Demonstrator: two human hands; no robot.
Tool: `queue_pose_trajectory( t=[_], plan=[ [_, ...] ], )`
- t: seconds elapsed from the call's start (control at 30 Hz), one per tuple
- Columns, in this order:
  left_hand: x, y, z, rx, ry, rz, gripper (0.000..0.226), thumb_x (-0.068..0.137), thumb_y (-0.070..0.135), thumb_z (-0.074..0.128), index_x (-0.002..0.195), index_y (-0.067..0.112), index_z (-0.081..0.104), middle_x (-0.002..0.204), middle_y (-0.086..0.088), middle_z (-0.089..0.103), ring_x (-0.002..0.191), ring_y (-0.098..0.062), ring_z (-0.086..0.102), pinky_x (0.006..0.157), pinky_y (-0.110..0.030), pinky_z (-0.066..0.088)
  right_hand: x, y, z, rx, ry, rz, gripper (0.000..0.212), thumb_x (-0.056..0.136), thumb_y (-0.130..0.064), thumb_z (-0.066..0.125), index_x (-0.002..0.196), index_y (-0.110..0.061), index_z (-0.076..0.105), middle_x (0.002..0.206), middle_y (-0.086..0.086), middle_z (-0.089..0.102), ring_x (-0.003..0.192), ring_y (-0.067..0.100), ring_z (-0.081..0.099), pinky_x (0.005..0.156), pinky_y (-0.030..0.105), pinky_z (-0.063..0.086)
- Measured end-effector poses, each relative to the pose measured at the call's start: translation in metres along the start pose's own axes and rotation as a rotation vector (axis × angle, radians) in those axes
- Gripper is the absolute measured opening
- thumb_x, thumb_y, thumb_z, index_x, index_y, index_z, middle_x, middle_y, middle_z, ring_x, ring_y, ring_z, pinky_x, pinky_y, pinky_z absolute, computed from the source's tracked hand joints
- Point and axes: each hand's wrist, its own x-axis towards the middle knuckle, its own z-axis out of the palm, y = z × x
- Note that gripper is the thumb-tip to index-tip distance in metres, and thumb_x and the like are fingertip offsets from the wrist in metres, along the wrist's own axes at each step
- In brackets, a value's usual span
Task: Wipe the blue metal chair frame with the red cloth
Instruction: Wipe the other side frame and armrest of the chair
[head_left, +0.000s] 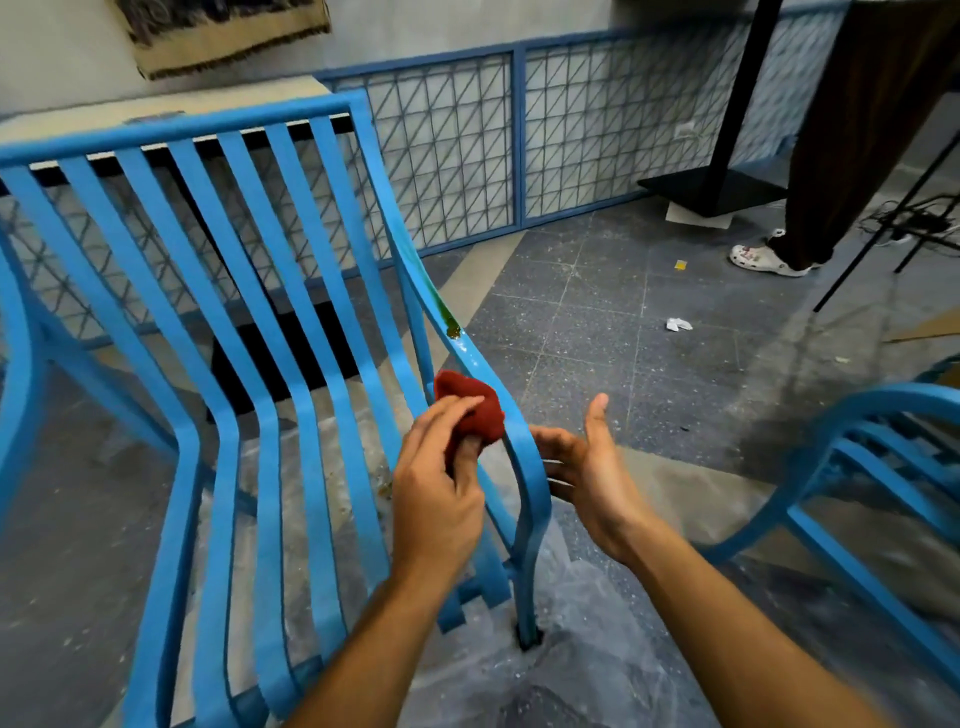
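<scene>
A blue metal slatted chair (260, 364) fills the left and middle of the view. Its right armrest (524, 467) curves down toward me, and a greenish-brown smear (451, 325) sits higher up on it. My left hand (436, 493) grips a bunched red cloth (475, 405) and holds it against the inner side of that armrest. On the outer side of the armrest my right hand (582, 467) is spread, thumb up, with its fingertips touching the rail.
A second blue chair (872, 467) stands at the right. A person's leg and white shoe (769, 257) are at the back right beside a black table base (717, 192). A blue mesh fence (467, 145) runs behind. A crumpled paper (678, 325) lies on the tiled floor.
</scene>
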Motion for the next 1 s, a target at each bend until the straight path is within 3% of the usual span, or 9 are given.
queue_pose_trajectory(
  t=[0.07, 0.17, 0.27, 0.47, 0.63, 0.7, 0.8, 0.9, 1.0],
  plan=[
    [0.006, 0.004, 0.011, 0.13, -0.088, 0.104, 0.039, 0.092, 0.003, 0.064, 0.126, 0.021, 0.067, 0.131, 0.0, 0.061, 0.122, -0.02, 0.055, 0.11, -0.039, 0.043, -0.004, 0.011, -0.01, -0.025, 0.049, 0.005, 0.101, 0.08, -0.085, 0.007, 0.103, -0.015, 0.077, 0.1, 0.007, 0.078, 0.096, 0.022, 0.068, 0.102, 0.043, 0.044],
    [-0.006, 0.006, 0.02, 0.35, -0.178, 0.226, 0.05, 0.085, -0.002, 0.066, 0.128, 0.023, 0.065, 0.134, -0.001, 0.058, 0.121, -0.026, 0.05, 0.111, -0.03, 0.037, -0.008, 0.021, -0.021, 0.003, 0.057, 0.023, 0.095, 0.084, -0.082, 0.005, 0.092, -0.02, 0.078, 0.087, 0.001, 0.073, 0.085, 0.016, 0.065, 0.095, 0.039, 0.041],
    [-0.02, 0.005, 0.023, 0.429, -0.199, 0.334, 0.051, 0.082, -0.004, 0.065, 0.126, 0.022, 0.068, 0.134, -0.003, 0.059, 0.118, -0.029, 0.048, 0.11, -0.027, 0.034, -0.012, 0.022, -0.028, -0.029, -0.01, 0.021, 0.096, 0.09, -0.077, -0.001, 0.104, -0.022, 0.076, 0.098, -0.001, 0.075, 0.094, 0.014, 0.066, 0.104, 0.042, 0.038],
    [-0.054, -0.01, 0.027, 0.555, -0.3, 0.477, 0.058, 0.072, -0.006, 0.076, 0.125, 0.017, 0.069, 0.132, -0.006, 0.062, 0.121, -0.034, 0.049, 0.104, -0.045, 0.048, -0.016, 0.023, -0.035, -0.028, -0.077, 0.024, 0.097, 0.087, -0.083, 0.005, 0.116, -0.022, 0.075, 0.114, 0.001, 0.077, 0.117, 0.021, 0.066, 0.112, 0.046, 0.039],
    [-0.087, -0.025, 0.027, 0.477, -0.391, 0.463, 0.063, 0.068, -0.01, 0.077, 0.125, 0.015, 0.068, 0.136, -0.001, 0.053, 0.125, -0.03, 0.049, 0.108, -0.045, 0.047, -0.039, 0.04, -0.037, -0.086, 0.041, 0.028, 0.037, 0.096, -0.05, 0.056, 0.108, -0.02, 0.074, 0.109, 0.011, 0.075, 0.092, 0.019, 0.07, 0.095, 0.042, 0.051],
    [-0.091, -0.02, 0.028, 0.388, -0.352, 0.393, 0.056, 0.072, -0.008, 0.075, 0.122, 0.015, 0.063, 0.133, -0.002, 0.049, 0.126, -0.029, 0.051, 0.109, -0.041, 0.046, -0.053, 0.052, -0.039, -0.07, -0.009, 0.125, 0.037, 0.091, -0.049, 0.064, 0.11, -0.017, 0.071, 0.106, 0.013, 0.075, 0.085, 0.022, 0.072, 0.087, 0.039, 0.052],
    [-0.09, -0.011, 0.029, 0.279, -0.316, 0.324, 0.051, 0.07, -0.008, 0.075, 0.106, 0.018, 0.051, 0.124, 0.0, 0.044, 0.121, -0.023, 0.051, 0.104, -0.027, 0.044, -0.066, 0.066, -0.044, 0.079, -0.109, 0.21, 0.039, 0.088, -0.04, 0.068, 0.117, -0.014, 0.07, 0.101, 0.012, 0.076, 0.088, 0.025, 0.073, 0.092, 0.042, 0.049],
    [-0.09, -0.007, 0.026, 0.214, -0.361, 0.297, 0.048, 0.069, -0.004, 0.074, 0.101, 0.021, 0.051, 0.12, 0.004, 0.044, 0.113, -0.019, 0.054, 0.096, -0.026, 0.049, -0.066, 0.069, -0.047, 0.233, -0.059, 0.149, 0.039, 0.087, -0.02, 0.07, 0.123, -0.004, 0.066, 0.104, 0.016, 0.071, 0.096, 0.03, 0.068, 0.097, 0.044, 0.05],
    [-0.088, -0.001, 0.019, 0.091, -0.423, 0.254, 0.038, 0.071, 0.003, 0.069, 0.105, 0.018, 0.058, 0.122, 0.005, 0.046, 0.115, -0.017, 0.054, 0.097, -0.023, 0.046, -0.064, 0.064, -0.043, 0.242, 0.045, 0.06, 0.029, 0.091, -0.008, 0.064, 0.119, -0.002, 0.067, 0.097, 0.013, 0.075, 0.087, 0.025, 0.071, 0.085, 0.039, 0.058]
  ],
)
